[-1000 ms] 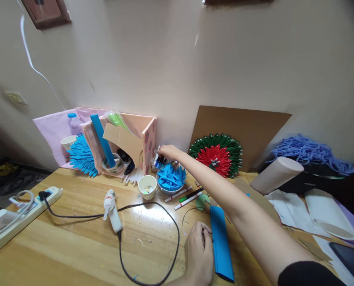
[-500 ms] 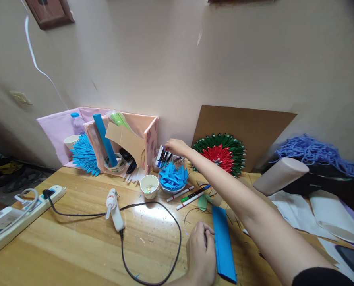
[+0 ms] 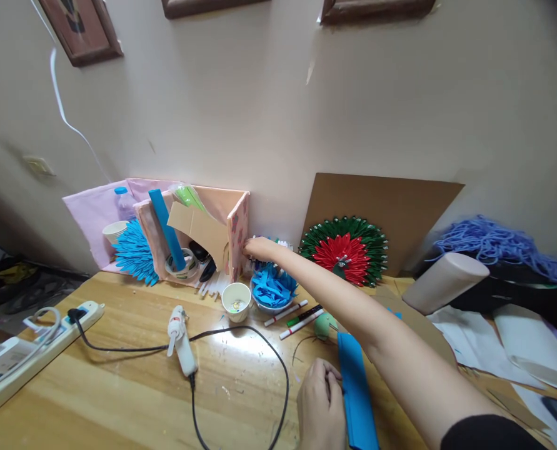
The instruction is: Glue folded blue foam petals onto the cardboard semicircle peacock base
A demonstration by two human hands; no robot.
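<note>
My right hand (image 3: 261,249) reaches to the back of the table, down beside the patterned side wall of a fabric-covered box (image 3: 239,234). Its fingertips are hidden there, close to a group of pens (image 3: 282,244) partly covered by the hand. Just in front of it stands a bowl heaped with blue cut pieces (image 3: 273,286). Near the front edge my left hand (image 3: 322,400) rests on the table, fingers curled into a loose fist with nothing showing in them. Right beside it lies a long folded blue sheet (image 3: 357,390).
A white glue gun (image 3: 182,344) lies with its black cord looped across the table, plugged into a power strip (image 3: 39,359). Beside the bowl are a paper cup (image 3: 236,302) and several markers (image 3: 301,319). A red-green petalled disc (image 3: 344,251) leans on cardboard (image 3: 381,206).
My right hand has moved left and lower, from above the pens to beside the box wall. My left hand keeps its place by the blue sheet. The view has tilted up slightly.
</note>
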